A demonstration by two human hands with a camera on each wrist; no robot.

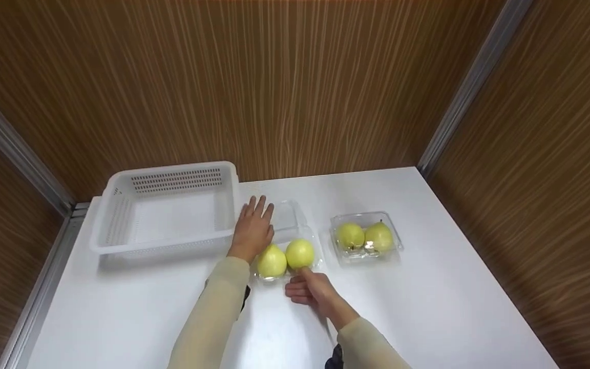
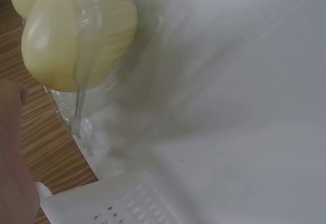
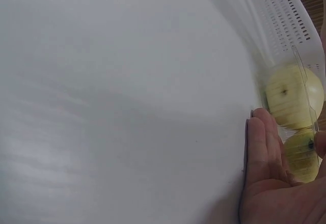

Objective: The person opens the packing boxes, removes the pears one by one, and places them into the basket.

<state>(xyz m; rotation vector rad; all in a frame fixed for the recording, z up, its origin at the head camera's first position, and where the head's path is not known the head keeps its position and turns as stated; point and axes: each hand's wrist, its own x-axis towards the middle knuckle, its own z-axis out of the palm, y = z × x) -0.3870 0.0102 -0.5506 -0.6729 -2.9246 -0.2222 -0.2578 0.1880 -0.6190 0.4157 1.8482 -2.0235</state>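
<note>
Two yellow-green pears (image 1: 272, 261) sit side by side in a clear plastic clamshell box (image 1: 319, 251), whose lid (image 1: 286, 215) lies folded back toward the far side. My left hand (image 1: 252, 233) reaches over the box's left side, fingers spread and extended beside the lid. Whether it touches the lid cannot be made out. At the near side, my right hand (image 1: 311, 291) has its straight fingers (image 3: 257, 147) along the box's front wall. Its thumb is at the rim by the right pear (image 3: 300, 155). The left wrist view shows a pear (image 2: 76, 35) behind the clear wall.
A white perforated plastic basket (image 1: 167, 241) stands on the left of the white table (image 1: 428, 307). To the right is another clear clamshell box (image 1: 343, 256) with two pears (image 1: 379, 237) inside. Wood-grain panels (image 1: 295, 87) enclose the back and sides.
</note>
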